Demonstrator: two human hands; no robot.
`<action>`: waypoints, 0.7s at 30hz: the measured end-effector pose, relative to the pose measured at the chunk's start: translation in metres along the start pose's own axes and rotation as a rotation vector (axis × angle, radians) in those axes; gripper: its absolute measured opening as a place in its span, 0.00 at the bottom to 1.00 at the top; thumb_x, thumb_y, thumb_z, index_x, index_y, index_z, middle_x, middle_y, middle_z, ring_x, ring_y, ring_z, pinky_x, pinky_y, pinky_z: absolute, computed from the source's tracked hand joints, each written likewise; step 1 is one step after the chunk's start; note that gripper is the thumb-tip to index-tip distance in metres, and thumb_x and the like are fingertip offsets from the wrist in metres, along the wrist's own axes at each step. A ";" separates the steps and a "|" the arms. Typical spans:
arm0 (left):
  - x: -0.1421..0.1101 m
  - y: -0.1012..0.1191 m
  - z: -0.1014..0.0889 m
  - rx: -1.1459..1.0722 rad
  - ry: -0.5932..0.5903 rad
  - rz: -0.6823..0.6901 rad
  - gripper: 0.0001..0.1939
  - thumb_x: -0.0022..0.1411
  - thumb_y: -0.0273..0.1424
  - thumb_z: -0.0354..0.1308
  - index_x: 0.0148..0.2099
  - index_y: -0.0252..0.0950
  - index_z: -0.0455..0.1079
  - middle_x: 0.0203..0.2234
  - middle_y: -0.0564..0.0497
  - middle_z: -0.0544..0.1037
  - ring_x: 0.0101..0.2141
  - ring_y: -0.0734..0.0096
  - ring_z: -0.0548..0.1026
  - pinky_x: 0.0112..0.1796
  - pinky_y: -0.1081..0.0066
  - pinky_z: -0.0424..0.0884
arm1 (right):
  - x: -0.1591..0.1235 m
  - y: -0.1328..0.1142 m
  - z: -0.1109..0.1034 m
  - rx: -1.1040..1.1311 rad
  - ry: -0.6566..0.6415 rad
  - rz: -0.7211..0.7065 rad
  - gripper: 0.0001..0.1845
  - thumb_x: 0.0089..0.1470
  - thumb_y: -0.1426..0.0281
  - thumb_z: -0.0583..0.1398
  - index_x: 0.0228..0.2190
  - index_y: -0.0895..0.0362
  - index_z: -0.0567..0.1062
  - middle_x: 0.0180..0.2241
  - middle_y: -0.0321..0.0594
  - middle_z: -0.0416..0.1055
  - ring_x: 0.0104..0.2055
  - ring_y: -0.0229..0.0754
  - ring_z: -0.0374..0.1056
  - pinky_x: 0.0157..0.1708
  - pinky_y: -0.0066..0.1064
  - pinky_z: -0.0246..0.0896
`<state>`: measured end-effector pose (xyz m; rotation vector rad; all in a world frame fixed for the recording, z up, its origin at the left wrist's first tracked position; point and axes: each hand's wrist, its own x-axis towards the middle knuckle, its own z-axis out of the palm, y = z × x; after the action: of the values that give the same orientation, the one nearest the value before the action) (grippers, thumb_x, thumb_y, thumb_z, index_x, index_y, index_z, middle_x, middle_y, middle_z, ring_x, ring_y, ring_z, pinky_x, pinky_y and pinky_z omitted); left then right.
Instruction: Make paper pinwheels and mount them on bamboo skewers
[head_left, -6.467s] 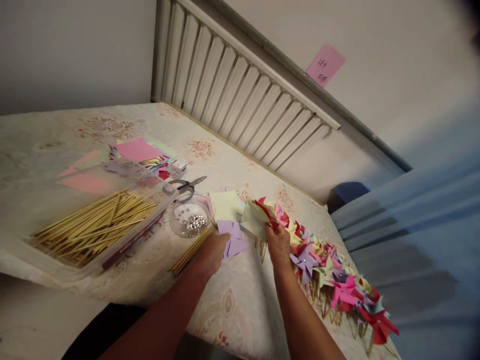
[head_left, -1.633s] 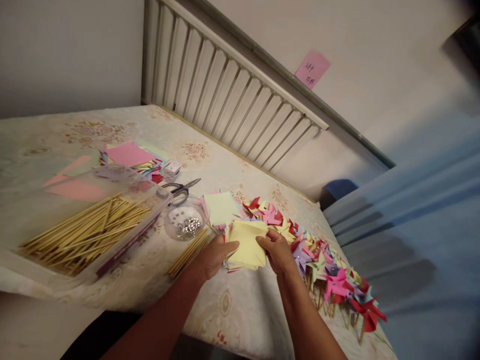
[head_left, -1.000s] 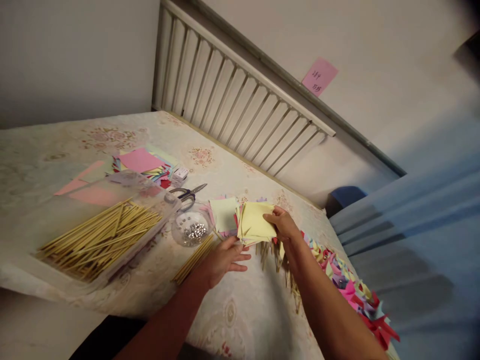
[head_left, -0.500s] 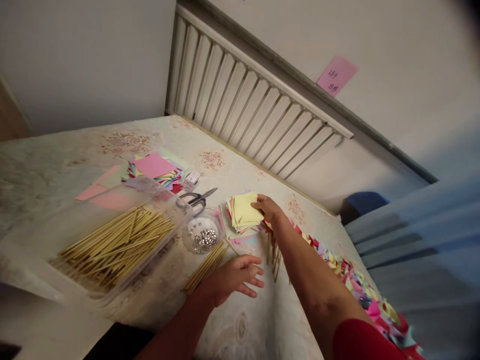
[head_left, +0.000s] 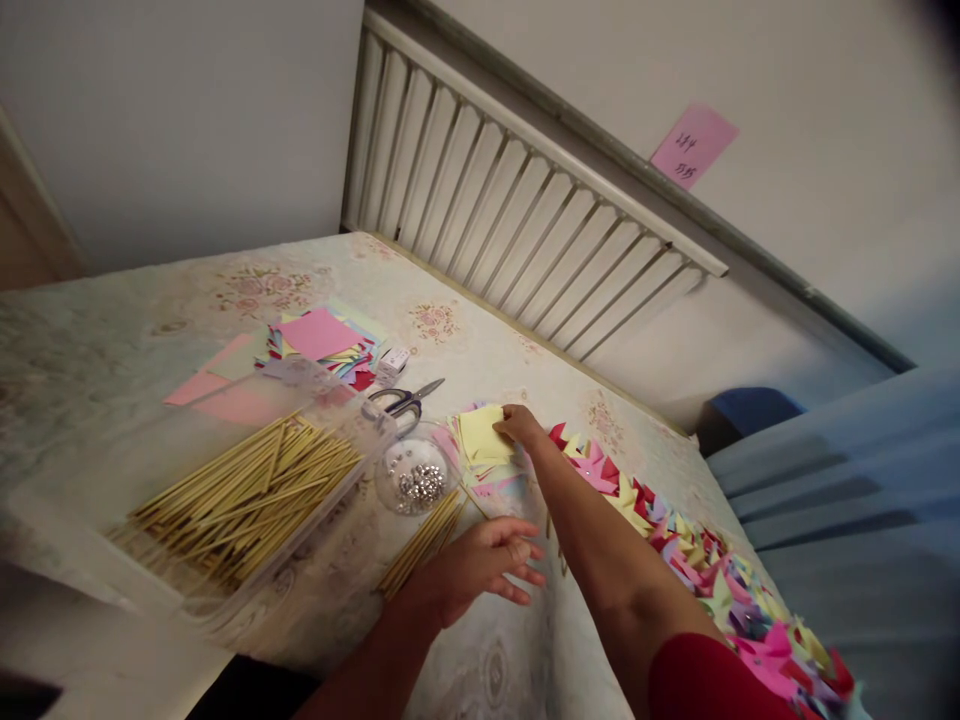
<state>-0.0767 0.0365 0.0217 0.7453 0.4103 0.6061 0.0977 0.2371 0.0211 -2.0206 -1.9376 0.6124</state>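
My right hand (head_left: 519, 426) reaches forward to a stack of square coloured papers, its thumb and fingers closed at the right edge of the top yellow paper (head_left: 478, 436). Closer to me, my left hand (head_left: 491, 568) hovers with its fingers spread and nothing in them. Beside that wrist lies a small bundle of thin wooden sticks (head_left: 421, 545). A clear round bowl (head_left: 401, 452) with small shiny silver pieces (head_left: 424, 488) stands left of the paper stack. Dark-handled scissors (head_left: 406, 404) lie behind the bowl.
At the left, a clear plastic box (head_left: 251, 605) holds many wooden sticks (head_left: 247, 500). Behind it is a pile of coloured paper, topped by a pink sheet (head_left: 319, 333). A long row of paper pinwheels (head_left: 675, 545) runs along the right. A radiator (head_left: 510, 210) lines the wall.
My right hand has shifted slightly left over the yellow paper. The left hand stays open near the stick bundle. The view has turned slightly, showing more of the pinwheels.
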 end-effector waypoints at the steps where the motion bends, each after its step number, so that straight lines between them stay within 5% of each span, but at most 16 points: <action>1: 0.000 0.000 0.000 0.006 0.002 0.004 0.31 0.54 0.44 0.63 0.54 0.31 0.65 0.48 0.36 0.71 0.43 0.56 0.76 0.40 0.59 0.70 | 0.000 -0.001 0.001 -0.059 0.042 0.014 0.13 0.42 0.77 0.61 0.34 0.57 0.78 0.27 0.37 0.76 0.34 0.42 0.72 0.36 0.28 0.63; 7: -0.001 0.000 -0.001 0.020 -0.008 0.018 0.30 0.55 0.44 0.63 0.54 0.31 0.65 0.48 0.36 0.72 0.42 0.57 0.76 0.41 0.59 0.69 | -0.014 -0.010 0.002 -0.311 0.255 -0.033 0.20 0.52 0.77 0.57 0.48 0.59 0.72 0.45 0.50 0.73 0.48 0.48 0.68 0.46 0.34 0.58; 15: -0.002 0.001 0.000 0.053 -0.020 0.020 0.27 0.55 0.42 0.62 0.53 0.31 0.66 0.48 0.37 0.73 0.41 0.61 0.76 0.41 0.62 0.69 | -0.034 -0.019 0.031 -0.435 0.185 -0.275 0.09 0.62 0.68 0.54 0.39 0.54 0.74 0.40 0.41 0.74 0.43 0.40 0.68 0.42 0.27 0.56; 21: -0.005 -0.001 0.000 0.130 -0.075 -0.020 0.15 0.55 0.36 0.59 0.42 0.32 0.68 0.42 0.44 0.77 0.28 0.72 0.76 0.33 0.68 0.67 | -0.042 -0.013 0.060 -0.478 0.213 -0.275 0.12 0.64 0.70 0.50 0.43 0.55 0.71 0.41 0.43 0.73 0.43 0.42 0.67 0.40 0.29 0.56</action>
<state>-0.0803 0.0326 0.0219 0.8840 0.3901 0.5344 0.0570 0.1903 -0.0201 -1.9063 -2.3245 -0.1430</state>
